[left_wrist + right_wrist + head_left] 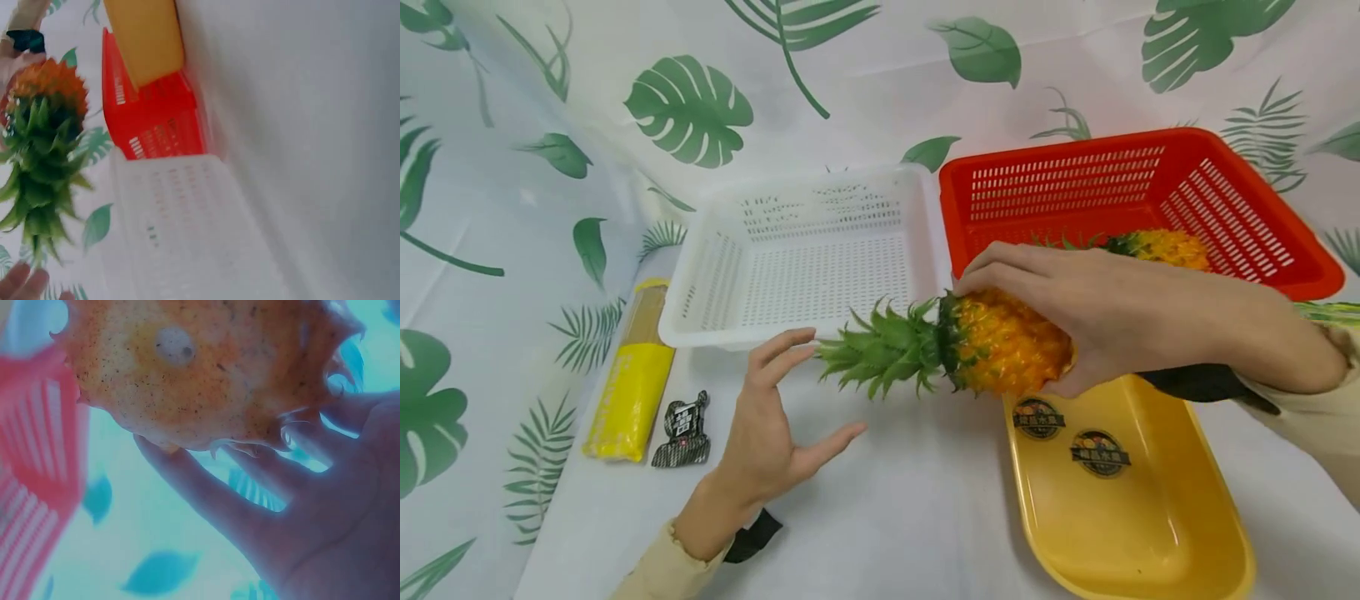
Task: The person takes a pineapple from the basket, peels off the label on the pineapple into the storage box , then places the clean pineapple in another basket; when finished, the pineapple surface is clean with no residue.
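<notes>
A pineapple (1009, 343) with a green leafy crown is held sideways above the table, its crown pointing left. My right hand (1075, 308) grips its orange body from above and behind. In the right wrist view the fingers (206, 494) curve along the fruit's side, near its pale base. My left hand (775, 417) is spread, thumb apart from the fingers, with its fingertips by the tip of the crown; whether they touch it I cannot tell. A second pineapple (1172, 248) lies in the red basket (1075, 158), partly behind my right hand.
A white perforated basket (820, 283) stands at the back, left of the red one. A yellow basin (1120, 517) with round stickers sits at front right. On the left lie a yellow-wrapped package (632, 383) and a small black packet (683, 432). Leaf-patterned cloth hangs behind.
</notes>
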Demonstrator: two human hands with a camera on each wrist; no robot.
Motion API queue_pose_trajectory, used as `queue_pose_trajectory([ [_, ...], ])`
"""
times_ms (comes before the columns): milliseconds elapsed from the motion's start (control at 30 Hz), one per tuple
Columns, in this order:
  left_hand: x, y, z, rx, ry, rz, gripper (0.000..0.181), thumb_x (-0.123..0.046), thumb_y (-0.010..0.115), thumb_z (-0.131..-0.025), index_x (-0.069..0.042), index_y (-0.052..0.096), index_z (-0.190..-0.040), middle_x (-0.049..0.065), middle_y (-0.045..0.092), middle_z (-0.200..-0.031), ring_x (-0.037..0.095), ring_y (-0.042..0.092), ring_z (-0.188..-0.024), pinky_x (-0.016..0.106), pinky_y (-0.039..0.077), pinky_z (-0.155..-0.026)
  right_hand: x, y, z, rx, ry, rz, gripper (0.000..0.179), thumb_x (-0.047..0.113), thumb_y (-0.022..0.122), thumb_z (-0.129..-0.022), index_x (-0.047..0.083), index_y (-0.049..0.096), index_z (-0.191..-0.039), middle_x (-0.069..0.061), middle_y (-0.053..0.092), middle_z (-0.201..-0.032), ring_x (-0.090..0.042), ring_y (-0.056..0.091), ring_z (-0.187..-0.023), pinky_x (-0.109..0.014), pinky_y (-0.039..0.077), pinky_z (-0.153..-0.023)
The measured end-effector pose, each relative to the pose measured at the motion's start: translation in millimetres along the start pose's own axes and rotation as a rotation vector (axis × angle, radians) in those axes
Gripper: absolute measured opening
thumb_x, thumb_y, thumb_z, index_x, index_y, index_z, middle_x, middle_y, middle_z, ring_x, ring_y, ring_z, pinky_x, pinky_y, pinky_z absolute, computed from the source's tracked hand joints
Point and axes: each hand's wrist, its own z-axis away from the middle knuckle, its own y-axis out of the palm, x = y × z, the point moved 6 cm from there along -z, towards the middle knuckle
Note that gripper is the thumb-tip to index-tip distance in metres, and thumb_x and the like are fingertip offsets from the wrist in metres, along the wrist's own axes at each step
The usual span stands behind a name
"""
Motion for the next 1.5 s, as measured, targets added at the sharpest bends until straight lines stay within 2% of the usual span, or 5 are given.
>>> queue_pose_trajectory([
  [267, 9.0, 16.9, 2.8, 0.021, -0.134, 0.115, 0.074, -0.044, 0.067, -0.100, 0.010, 0.035, -0.139, 0.029, 0.043, -0.142, 0.041, 0.046, -0.133, 0.043, 0.039, -0.111, -54, -32, 30.5, -0.095, 0.206, 0.036, 0.120, 0.026, 0.108, -0.051, 0.020, 0.043, -0.152, -0.005, 0.046, -0.147, -0.033, 0.049, -0.127, -0.066, 0.054, -0.092],
  [500, 5.6, 66.8, 4.4, 0.230, -0.117, 0.176, 0.069, -0.038, 0.067, -0.102, 0.007, 0.035, -0.144, 0.024, 0.045, -0.140, 0.035, 0.051, -0.128, 0.047, 0.050, -0.101, -79, -50, 46.9, -0.295, 0.122, 0.052, 0.129, 0.003, 0.107, -0.041, 0.005, 0.041, -0.152, -0.018, 0.047, -0.145, -0.037, 0.046, -0.122, 0.004, 0.025, -0.095],
  [767, -0.9, 119.3, -9.5, 0.394, -0.271, 0.385, 0.079, -0.023, 0.071, -0.100, -0.003, 0.022, -0.159, 0.016, 0.035, -0.156, 0.032, 0.044, -0.138, 0.044, 0.047, -0.111, -98, -57, 46.8, -0.378, 0.084, 0.072, 0.135, -0.015, 0.098, -0.039, -0.001, 0.030, -0.155, -0.026, 0.037, -0.148, -0.013, 0.035, -0.124, 0.003, 0.027, -0.096],
  [1033, -5.9, 152.3, -24.6, 0.407, -0.499, 0.608, 0.083, -0.029, 0.060, -0.105, -0.014, 0.008, -0.166, 0.007, 0.024, -0.168, 0.032, 0.037, -0.147, 0.039, 0.045, -0.113, -130, -60, 53.2, -0.407, 0.122, 0.108, 0.107, 0.024, 0.094, -0.078, -0.002, 0.026, -0.156, -0.035, 0.028, -0.148, -0.048, 0.036, -0.121, 0.002, 0.020, -0.097],
  [1500, -6.1, 185.4, -39.1, 0.290, -0.668, 0.646, 0.083, -0.040, 0.057, -0.105, -0.020, 0.006, -0.167, 0.002, 0.020, -0.171, 0.012, 0.027, -0.153, 0.041, 0.029, -0.124, -187, -50, 66.6, -0.284, 0.348, 0.133, 0.117, -0.022, 0.092, -0.055, -0.003, 0.032, -0.155, -0.034, 0.036, -0.142, -0.056, 0.039, -0.118, -0.012, 0.033, -0.107],
])
